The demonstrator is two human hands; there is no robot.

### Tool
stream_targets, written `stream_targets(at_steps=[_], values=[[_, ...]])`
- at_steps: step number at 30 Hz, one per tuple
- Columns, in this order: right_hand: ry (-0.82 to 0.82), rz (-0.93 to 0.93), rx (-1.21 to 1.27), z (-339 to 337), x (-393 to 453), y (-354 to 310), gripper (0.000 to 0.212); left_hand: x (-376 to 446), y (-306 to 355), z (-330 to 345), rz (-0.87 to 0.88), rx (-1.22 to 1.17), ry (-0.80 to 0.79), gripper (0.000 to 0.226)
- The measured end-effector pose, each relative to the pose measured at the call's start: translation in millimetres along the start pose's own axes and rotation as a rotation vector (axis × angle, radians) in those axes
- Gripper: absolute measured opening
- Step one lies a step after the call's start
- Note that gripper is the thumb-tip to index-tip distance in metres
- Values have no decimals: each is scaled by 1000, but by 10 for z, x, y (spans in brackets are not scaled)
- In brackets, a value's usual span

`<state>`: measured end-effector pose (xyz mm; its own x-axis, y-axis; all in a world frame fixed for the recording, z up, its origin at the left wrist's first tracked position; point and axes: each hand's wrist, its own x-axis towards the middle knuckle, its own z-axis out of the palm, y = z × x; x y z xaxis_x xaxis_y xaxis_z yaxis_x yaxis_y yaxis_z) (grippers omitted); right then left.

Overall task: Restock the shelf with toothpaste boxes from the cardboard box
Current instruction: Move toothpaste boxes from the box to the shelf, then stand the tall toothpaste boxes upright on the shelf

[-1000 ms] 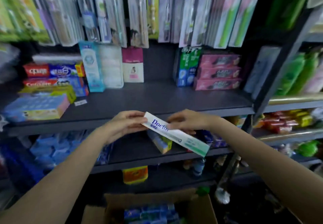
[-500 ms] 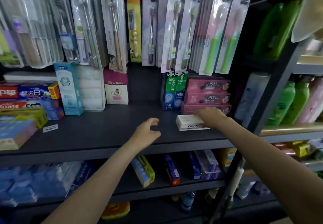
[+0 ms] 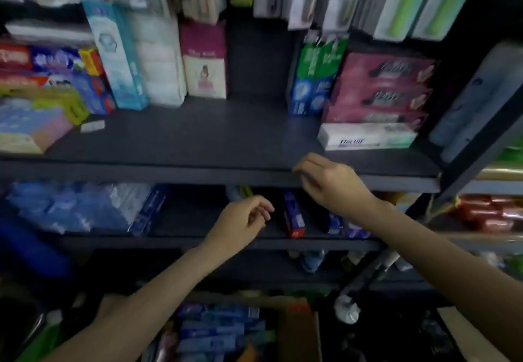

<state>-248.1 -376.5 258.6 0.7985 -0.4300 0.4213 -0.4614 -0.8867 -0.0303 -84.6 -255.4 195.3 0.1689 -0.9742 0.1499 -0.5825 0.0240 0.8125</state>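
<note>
Both of our hands hold nothing: our right hand [image 3: 331, 182] hangs with loosely curled fingers just in front of the shelf [image 3: 215, 146] edge, and our left hand [image 3: 243, 221] is lower, fingers relaxed, in front of the tier below. Neither touches any stock.

Just beyond our right hand, one white toothpaste box [image 3: 368, 136] lies flat on the shelf, long side toward us, its blue lettering blurred. It sits in front of a stack of pink boxes [image 3: 382, 87] and looks touching or nearly so; we cannot tell which. So we judge one box placed.

Much is left. A wide stretch of the shelf between the white box and the goods at the left is bare. Down at the bottom of the view the cardboard box [image 3: 297, 330] stands open, with many blue packs [image 3: 215, 330] inside, too blurred for us to read. Our next step is likely a reach down into it.
</note>
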Motion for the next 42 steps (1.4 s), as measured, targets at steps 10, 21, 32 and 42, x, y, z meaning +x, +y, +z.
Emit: stream_targets(at_steps=[10, 21, 32, 42], values=[[-1044, -60, 277, 2405, -1338, -1359, 25, -1609, -2008, 657, -693, 109, -402, 25], [-1366, -152, 45, 4419, -2559, -1765, 42, -2707, -3351, 1169, -943, 100, -442, 21], [-1524, -93, -37, 4249, -2044, -1978, 29, -2441, -3339, 1102, -830, 55, -586, 32], [-1512, 149, 431, 2118, -210, -1763, 31, -1755, -2333, -393, -706, -60, -729, 58]])
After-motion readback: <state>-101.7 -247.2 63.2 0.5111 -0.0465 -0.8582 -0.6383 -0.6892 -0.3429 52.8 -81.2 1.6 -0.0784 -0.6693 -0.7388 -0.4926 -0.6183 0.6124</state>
